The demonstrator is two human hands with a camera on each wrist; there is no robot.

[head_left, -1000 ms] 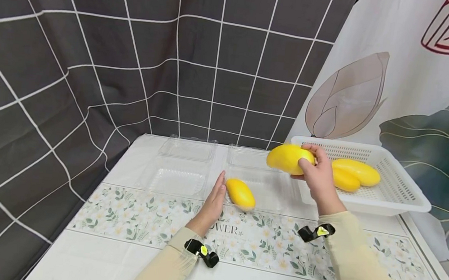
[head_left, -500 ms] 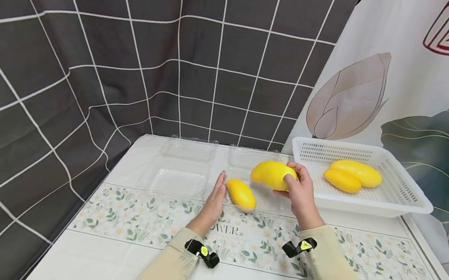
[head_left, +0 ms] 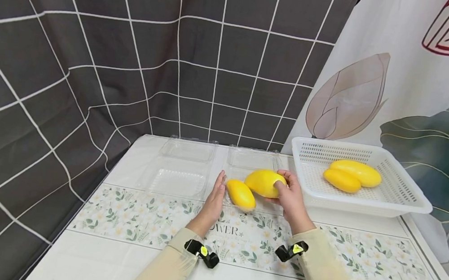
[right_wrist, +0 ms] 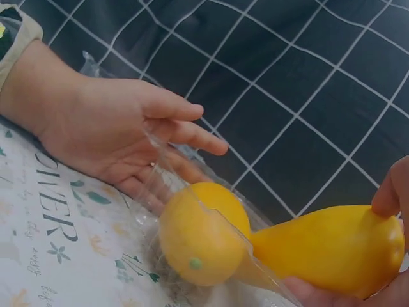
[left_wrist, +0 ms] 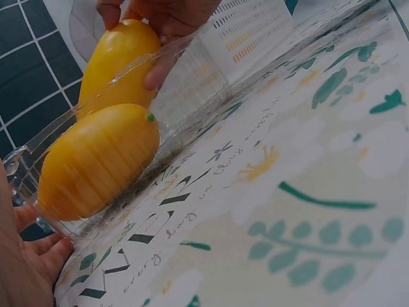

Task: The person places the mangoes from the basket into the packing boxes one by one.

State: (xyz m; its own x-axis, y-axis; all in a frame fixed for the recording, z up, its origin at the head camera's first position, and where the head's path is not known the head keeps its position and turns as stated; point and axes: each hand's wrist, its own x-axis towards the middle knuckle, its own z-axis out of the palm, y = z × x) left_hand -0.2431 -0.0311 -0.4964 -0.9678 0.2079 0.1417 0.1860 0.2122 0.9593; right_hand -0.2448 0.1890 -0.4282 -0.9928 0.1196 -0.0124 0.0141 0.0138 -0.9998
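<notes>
One mango (head_left: 241, 195) lies loose in the right box (head_left: 253, 157), by its near-left corner. Held mango (head_left: 264, 182) sits at the box's right half, gripped between the right hand's (head_left: 291, 198) thumb and fingers, so release not done. Left hand (head_left: 213, 202) holds nothing, fingers straight, at box's left edge, contact unclear. Basket mangoes (head_left: 357, 172), two, remain mid-basket (head_left: 388, 206), table's (head_left: 87, 253) far-right corner. Left box (head_left: 177, 182), like the right, lid open.
</notes>
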